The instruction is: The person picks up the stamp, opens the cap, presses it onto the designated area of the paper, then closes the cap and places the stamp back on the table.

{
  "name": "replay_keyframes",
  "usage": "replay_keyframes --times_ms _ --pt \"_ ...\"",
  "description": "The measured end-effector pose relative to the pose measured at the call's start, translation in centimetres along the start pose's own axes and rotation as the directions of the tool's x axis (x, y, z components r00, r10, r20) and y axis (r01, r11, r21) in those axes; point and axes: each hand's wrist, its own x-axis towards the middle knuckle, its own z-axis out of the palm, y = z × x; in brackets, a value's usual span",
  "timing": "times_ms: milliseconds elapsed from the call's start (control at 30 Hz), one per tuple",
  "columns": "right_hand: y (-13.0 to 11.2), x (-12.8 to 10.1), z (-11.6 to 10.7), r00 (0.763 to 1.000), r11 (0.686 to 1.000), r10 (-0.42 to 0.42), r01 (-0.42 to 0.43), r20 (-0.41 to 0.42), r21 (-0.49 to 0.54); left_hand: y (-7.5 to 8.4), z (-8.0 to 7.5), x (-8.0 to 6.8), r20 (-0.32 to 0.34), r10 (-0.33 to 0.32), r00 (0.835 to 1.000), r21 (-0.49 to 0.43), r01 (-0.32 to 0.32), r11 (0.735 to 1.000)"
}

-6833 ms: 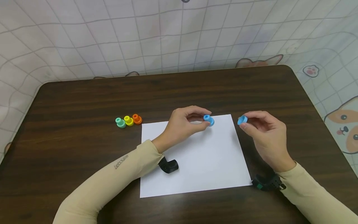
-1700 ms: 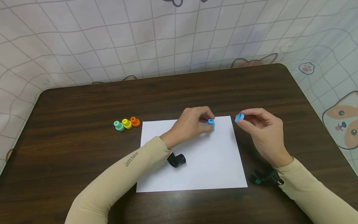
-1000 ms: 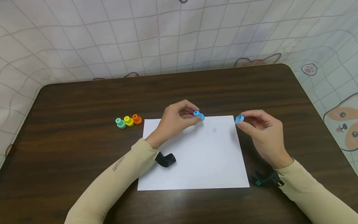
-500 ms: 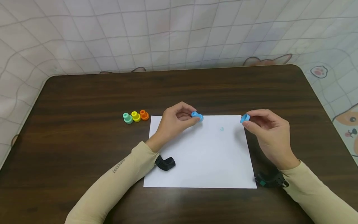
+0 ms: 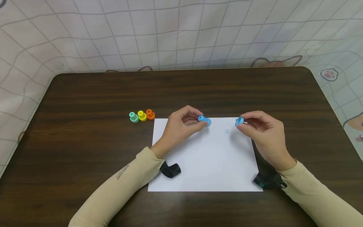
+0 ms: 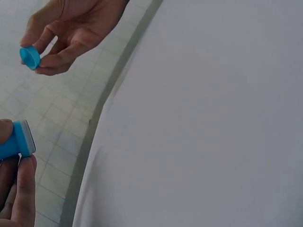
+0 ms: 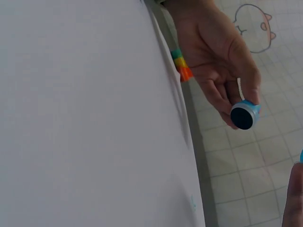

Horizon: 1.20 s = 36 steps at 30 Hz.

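Note:
My left hand (image 5: 200, 121) pinches a small blue stamp (image 5: 204, 120) just above the far edge of a white paper sheet (image 5: 204, 160). In the right wrist view the stamp's dark round face (image 7: 243, 117) points toward the right hand. My right hand (image 5: 241, 122) pinches the blue cap (image 5: 239, 121) a short way right of the stamp, apart from it. The left wrist view shows the cap (image 6: 30, 56) and the stamp (image 6: 16, 140) held apart. A faint blue printed mark (image 5: 227, 131) lies on the paper between the hands.
Green (image 5: 133, 117), yellow (image 5: 141, 115) and orange (image 5: 150, 114) stamps stand in a row on the dark wooden table (image 5: 85, 104), left of the paper. Black wrist straps (image 5: 170, 170) (image 5: 267, 182) rest at the paper's near corners. A tiled sheet hangs behind the table.
The left hand lifted the stamp off the paper, leaving the faint blue mark. The right hand has brought the cap leftward, so the gap between cap and stamp is smaller.

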Motion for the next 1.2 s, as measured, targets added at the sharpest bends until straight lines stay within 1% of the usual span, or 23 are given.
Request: replay_keyframes --times_ms 200,300,433,567,767,1033,1200 --pt "-0.1 0.4 1.2 0.999 0.996 0.046 -0.044 0.023 -0.072 1.1 0.0 -0.6 0.014 -0.025 1.0 -0.056 0.025 0.998" --pt "0.0 0.8 1.8 0.998 0.995 0.046 -0.041 0.052 -0.093 1.8 0.0 -1.0 0.007 -0.042 0.999 -0.085 0.043 0.995" --pt "-0.1 1.2 2.6 0.996 0.992 0.038 -0.028 0.078 -0.122 2.6 0.1 -1.7 -0.008 -0.084 0.996 -0.11 0.082 0.991" --pt "-0.1 1.4 3.5 0.995 0.993 0.032 -0.021 0.095 -0.116 3.1 0.1 -2.2 -0.014 -0.104 0.994 -0.147 0.101 0.984" --pt "-0.1 1.6 4.4 0.992 0.998 0.02 -0.012 0.127 -0.067 3.2 -0.1 -2.8 -0.017 -0.115 0.993 -0.217 0.108 0.97" --pt "0.0 1.7 5.1 0.991 0.995 0.025 -0.012 0.135 -0.094 2.7 -0.2 -3.3 -0.034 -0.143 0.989 -0.253 0.13 0.959" --pt "0.1 1.7 5.3 0.99 0.995 0.025 -0.012 0.141 -0.095 2.6 0.0 -3.5 -0.031 -0.142 0.989 -0.277 0.128 0.952"
